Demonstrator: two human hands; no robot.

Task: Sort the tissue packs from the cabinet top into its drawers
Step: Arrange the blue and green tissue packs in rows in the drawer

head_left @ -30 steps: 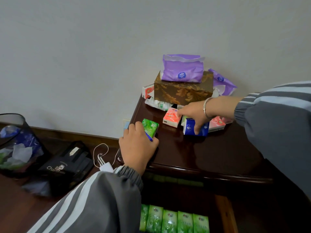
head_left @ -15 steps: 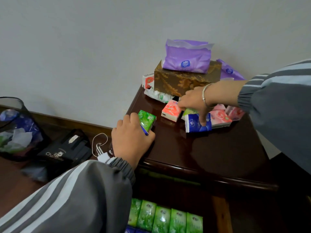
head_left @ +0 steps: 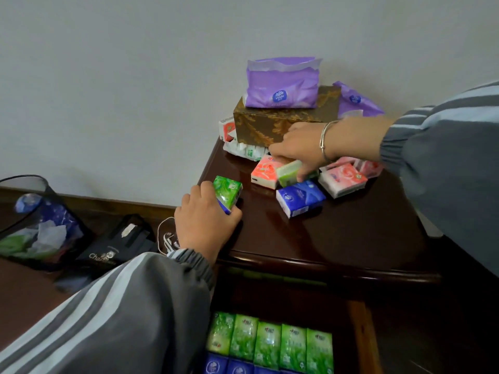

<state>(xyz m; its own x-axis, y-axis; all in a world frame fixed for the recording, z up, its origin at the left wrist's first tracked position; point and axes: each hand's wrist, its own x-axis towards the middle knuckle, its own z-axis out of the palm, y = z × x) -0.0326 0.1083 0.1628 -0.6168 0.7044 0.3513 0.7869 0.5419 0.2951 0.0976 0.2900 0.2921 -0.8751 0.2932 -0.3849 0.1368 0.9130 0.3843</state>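
Tissue packs (head_left: pixel 301 197) lay clustered at mid-frame on the worktop (head_left: pixel 337 233). We were gathering green ones: our left hand (head_left: pixel 205 220) gripped a green pack (head_left: pixel 226 193) at the worktop's left edge, while our right hand (head_left: pixel 299 147) closed on a pale green pack (head_left: pixel 290 172). Next, we judged, both belonged in the open drawer (head_left: pixel 359 336) at the bottom of the frame, beside its green row.

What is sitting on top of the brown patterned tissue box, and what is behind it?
A purple tissue pack lies on the brown box. Another purple pack shows behind its right end; the rest behind the box is hidden.
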